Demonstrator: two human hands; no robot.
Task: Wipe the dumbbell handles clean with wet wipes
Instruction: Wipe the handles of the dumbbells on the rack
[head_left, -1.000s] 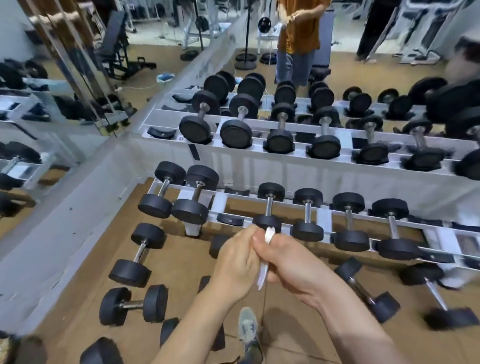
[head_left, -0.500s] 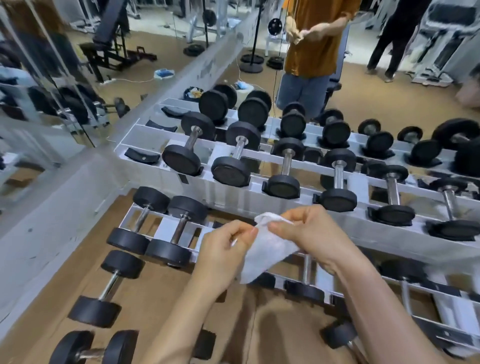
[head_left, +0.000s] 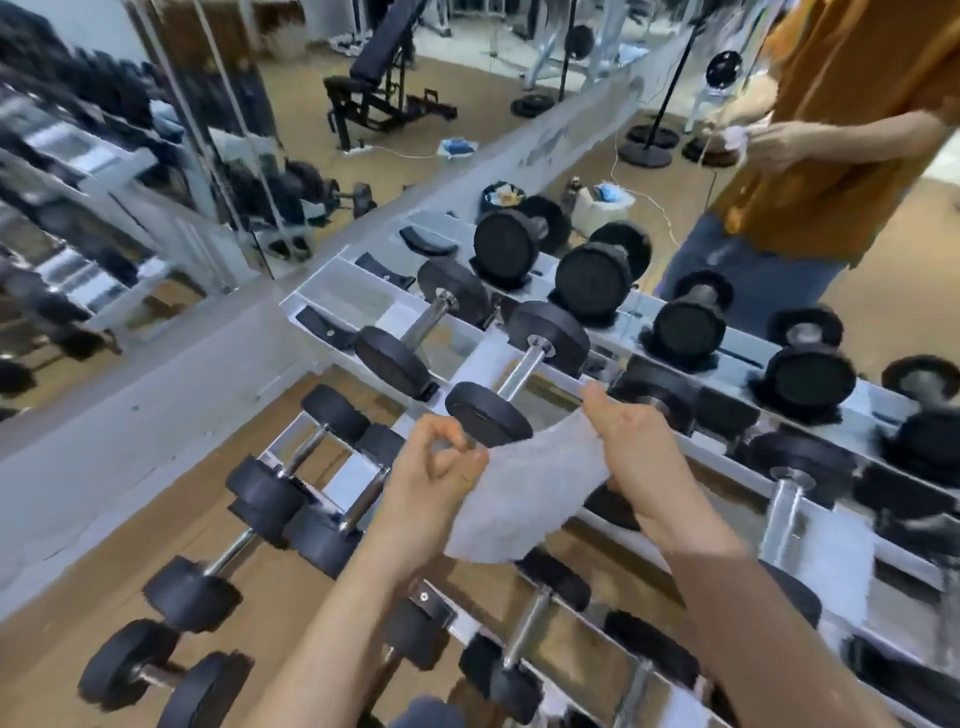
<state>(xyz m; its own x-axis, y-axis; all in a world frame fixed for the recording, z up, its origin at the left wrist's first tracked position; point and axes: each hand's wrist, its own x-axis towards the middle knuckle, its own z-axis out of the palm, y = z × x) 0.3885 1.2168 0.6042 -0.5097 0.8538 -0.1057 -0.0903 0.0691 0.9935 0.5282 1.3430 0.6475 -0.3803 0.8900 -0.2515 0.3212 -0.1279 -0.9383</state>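
One wet wipe (head_left: 524, 493) is spread between two hands over the dumbbell rack (head_left: 337, 296). The left hand (head_left: 431, 483) pinches its left edge and the right hand (head_left: 639, 452) grips its upper right corner. Just behind it one chrome-handled dumbbell (head_left: 519, 374) rests on the middle tier.

— sort of place?
— gym, free-weights corner. tiered metal rack (head_left: 343, 296) loaded with black round-headed dumbbells (head_left: 550, 338), chrome handles.
— anything beyond the rack?
— more of the same lying loose on the brown floor (head_left: 47, 654). wall mirror (head_left: 104, 208) at left, doubling the racks. padded adjustable bench (head_left: 382, 67) farther back, black pole stand (head_left: 647, 150) with a round base off to the right.
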